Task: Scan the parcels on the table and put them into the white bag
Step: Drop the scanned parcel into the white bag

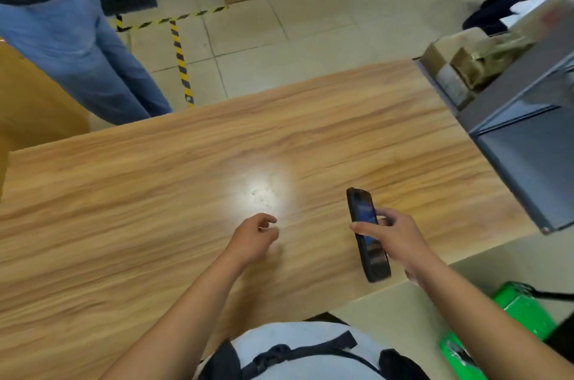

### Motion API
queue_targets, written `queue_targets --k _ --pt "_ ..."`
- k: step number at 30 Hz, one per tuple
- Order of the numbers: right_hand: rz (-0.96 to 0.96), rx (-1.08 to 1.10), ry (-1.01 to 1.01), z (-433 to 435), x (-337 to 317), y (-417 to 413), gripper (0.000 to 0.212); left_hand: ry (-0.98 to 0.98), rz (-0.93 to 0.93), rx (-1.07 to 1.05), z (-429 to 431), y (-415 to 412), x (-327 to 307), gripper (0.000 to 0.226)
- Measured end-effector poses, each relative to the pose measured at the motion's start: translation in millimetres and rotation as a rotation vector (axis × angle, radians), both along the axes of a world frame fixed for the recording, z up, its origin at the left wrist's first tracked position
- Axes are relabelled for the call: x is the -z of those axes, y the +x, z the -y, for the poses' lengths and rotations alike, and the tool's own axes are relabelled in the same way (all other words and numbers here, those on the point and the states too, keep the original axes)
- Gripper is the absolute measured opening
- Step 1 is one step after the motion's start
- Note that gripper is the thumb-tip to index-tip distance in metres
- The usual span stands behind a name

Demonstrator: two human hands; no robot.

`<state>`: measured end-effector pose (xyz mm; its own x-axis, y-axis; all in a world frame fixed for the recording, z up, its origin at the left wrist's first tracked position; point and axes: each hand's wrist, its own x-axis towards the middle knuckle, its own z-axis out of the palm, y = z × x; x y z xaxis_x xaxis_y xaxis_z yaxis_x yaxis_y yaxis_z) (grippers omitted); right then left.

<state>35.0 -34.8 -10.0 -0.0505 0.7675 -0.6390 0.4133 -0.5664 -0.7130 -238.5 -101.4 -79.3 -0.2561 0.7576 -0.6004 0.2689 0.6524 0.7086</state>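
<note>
The right hand (391, 233) is gripping a black handheld scanner (362, 209), with the thumb lying across its screen and the fingers curling behind it. The device is staying low over the wooden table (155, 193). The left hand (253, 235), near the right one on its left side, is hovering over the table with loosely curled fingers and is holding nothing.

The cardboard parcels (447, 69) are lying well ahead of the right hand and to its right, past the table corner, against a grey metal stand (512, 119). They are blurred. They are looking like stiff taped boxes, probably light enough for one hand. The tape may be slippery, so gripping across two opposite sides seems safest. The white bag is not showing.
</note>
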Motion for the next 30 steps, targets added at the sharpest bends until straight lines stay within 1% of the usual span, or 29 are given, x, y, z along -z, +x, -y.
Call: queue_targets --k 2,4,6,8,10,11,14,22,27,30 --pt "0.073 0.020 0.004 -15.4 13.0 27.5 0.046 -0.027 -0.033 0.040 -7.3 12.4 6.3 0.025" --pt "0.186 0.002 0.029 -31.0 26.0 50.9 0.052 -0.060 -0.122 0.132 -14.0 21.1 12.5 0.033" --pt "0.326 -0.035 0.092 -48.8 38.0 71.9 0.056 -0.104 -0.222 0.218 -20.4 27.9 16.9 0.044" --pt "0.503 -0.106 0.133 -67.0 50.4 90.3 0.064 -0.141 -0.282 0.267 -25.3 34.9 17.9 0.051" --pt "0.668 -0.184 0.140 -82.5 62.0 106.4 0.074 -0.178 -0.349 0.344 -28.3 41.8 16.9 0.058" --pt "0.710 -0.192 0.141 -87.9 65.8 113.7 0.076 -0.200 -0.386 0.398 -28.9 45.2 15.7 0.060" --pt "0.743 -0.165 0.149 -98.7 72.3 133.3 0.074 -0.225 -0.453 0.492 -27.1 51.6 14.0 0.066" --pt "0.796 -0.175 0.178 -99.4 81.5 158.6 0.078 -0.233 -0.500 0.512 -18.1 52.7 16.8 0.078" --pt "0.764 -0.166 0.136 -100.6 79.8 157.0 0.080 -0.218 -0.430 0.500 -13.9 39.8 15.4 0.075" --pt "0.745 -0.171 0.138 -98.4 80.8 159.2 0.091 -0.179 -0.341 0.418 -8.7 34.1 14.2 0.069"
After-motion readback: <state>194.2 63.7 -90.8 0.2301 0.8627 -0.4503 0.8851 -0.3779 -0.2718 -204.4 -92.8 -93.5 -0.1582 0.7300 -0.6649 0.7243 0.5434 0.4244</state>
